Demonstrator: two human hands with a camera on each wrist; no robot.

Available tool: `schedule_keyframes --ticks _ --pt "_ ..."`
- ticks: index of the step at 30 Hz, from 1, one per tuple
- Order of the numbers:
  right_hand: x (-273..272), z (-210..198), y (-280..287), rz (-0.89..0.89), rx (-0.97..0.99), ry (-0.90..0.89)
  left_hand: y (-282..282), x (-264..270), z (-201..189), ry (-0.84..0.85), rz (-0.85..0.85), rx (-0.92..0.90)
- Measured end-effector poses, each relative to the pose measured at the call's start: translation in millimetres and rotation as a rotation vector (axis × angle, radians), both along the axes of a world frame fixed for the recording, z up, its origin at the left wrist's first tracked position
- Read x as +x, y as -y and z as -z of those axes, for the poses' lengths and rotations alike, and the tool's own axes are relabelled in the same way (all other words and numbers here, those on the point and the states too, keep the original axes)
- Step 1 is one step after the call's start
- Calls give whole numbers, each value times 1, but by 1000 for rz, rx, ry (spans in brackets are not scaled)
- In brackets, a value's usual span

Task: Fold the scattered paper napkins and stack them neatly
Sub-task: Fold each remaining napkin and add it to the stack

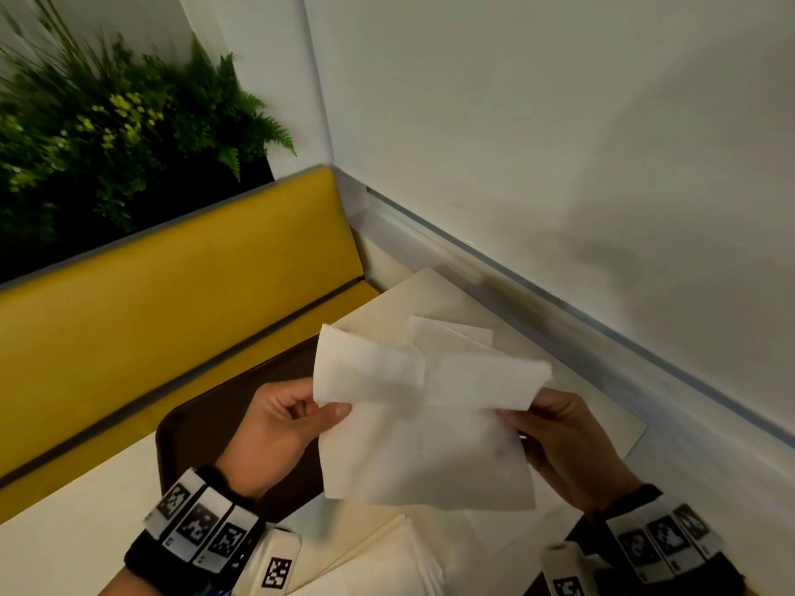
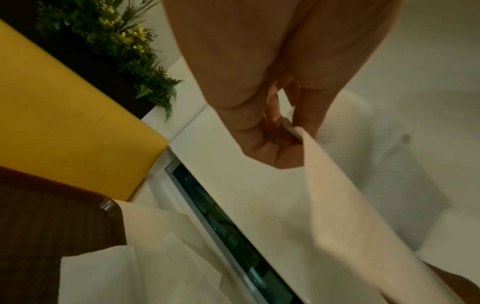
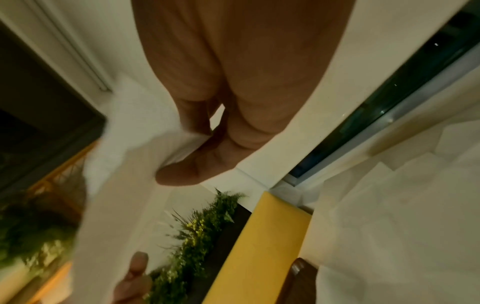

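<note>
The table (image 1: pixel 77 505) is a pale cream surface pushed into a corner of white wall (image 1: pixel 537 122), with a grey-edged ledge (image 1: pixel 559 307) running along the wall's foot. A dark brown tray (image 1: pixel 215 423) lies on the table; take it as the landmark. Beyond the tray's far edge runs a yellow padded bench back (image 1: pixel 172 273), and behind that stands a bank of green ferns and small yellow-green leaves (image 1: pixel 107 122).

Above the tray's right half, lifted clear of the table, is 1 white paper napkin (image 1: pixel 421 428), partly folded: its top flap is turned over toward the person and the lower sheet hangs down. The left hand (image 1: pixel 275 428) pinches the napkin's left edge between thumb and curled fingers, which the left wrist view also shows at (image 2: pixel 291 127). The right hand (image 1: pixel 559 436) pinches the right edge, its thumb on top of the paper, seen closer at (image 3: pixel 205 156). Both wrists carry dark bands with black-and-white coded markers (image 1: pixel 202 522).

To the right of the tray and past the held napkin, more loose napkins (image 1: pixel 451 333) lie overlapping on the table beside the ledge. On the near side of the tray, a pile of flat white napkins (image 1: pixel 387 557) rests at the table edge closest to the person; the held sheet hides the stretch of table between these 2 groups.
</note>
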State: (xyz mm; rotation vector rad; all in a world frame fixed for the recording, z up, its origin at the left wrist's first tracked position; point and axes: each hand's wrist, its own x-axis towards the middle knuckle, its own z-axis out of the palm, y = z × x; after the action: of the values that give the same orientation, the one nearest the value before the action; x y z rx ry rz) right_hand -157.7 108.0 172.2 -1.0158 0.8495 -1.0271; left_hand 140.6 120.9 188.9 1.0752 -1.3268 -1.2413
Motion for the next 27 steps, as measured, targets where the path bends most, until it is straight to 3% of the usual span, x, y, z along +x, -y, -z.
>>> schedule_keyframes --ticks 7,10,12,15,22,27 --pt "-21 23 6 -122 60 -148 1 6 9 87 15 -45" --pt "-18 -4 16 -251 -186 -453 1 2 7 193 96 -93" --pt "14 -20 24 -330 -305 -687 3 -6 5 323 159 -130" --pt "70 -23 30 -485 -413 -833 5 -13 -5 362 184 -149" --pt "49 0 26 -491 -317 -767 -6 28 -12 187 1 -76" --pt "47 39 8 -383 -261 -795 -40 37 34 371 -174 108"
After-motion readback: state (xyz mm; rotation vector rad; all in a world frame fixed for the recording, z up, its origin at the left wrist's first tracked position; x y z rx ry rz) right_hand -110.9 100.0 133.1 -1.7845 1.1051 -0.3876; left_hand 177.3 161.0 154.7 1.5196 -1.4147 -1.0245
